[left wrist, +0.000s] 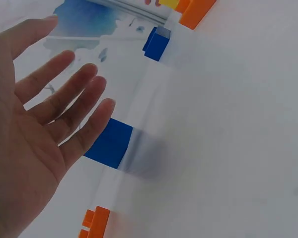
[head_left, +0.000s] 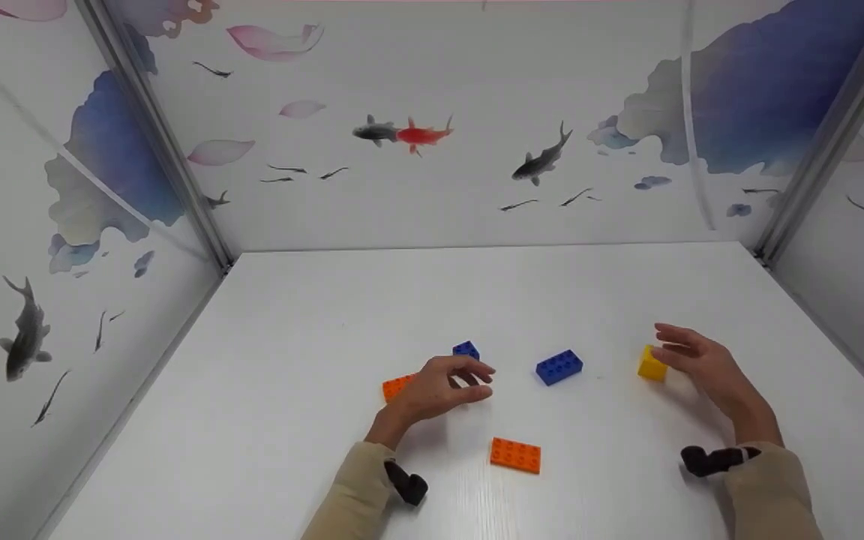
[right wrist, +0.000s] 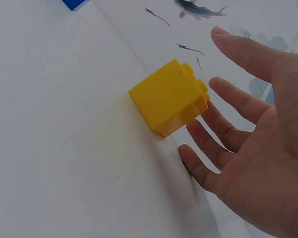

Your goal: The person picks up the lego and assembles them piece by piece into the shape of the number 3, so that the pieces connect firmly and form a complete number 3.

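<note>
Behind the left hand (head_left: 439, 386), an orange brick (head_left: 398, 385) half hides.

Place: we see a small staged recording booth, not a lived-in room.
Table: a white table (head_left: 327, 315) fills the floor of it.
Walls: white panels (head_left: 432, 187) printed with fish and petals rise right behind and beside the table.
Frame: metal corner posts (head_left: 169, 150) join the panels at the table's far corners.

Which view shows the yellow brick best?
The right wrist view: the yellow brick fills the frame centre, studs visible, beside the right hand's fingertips. The head view shows it small, partly behind the right hand. The left wrist view catches only a sliver at the top edge.
</note>
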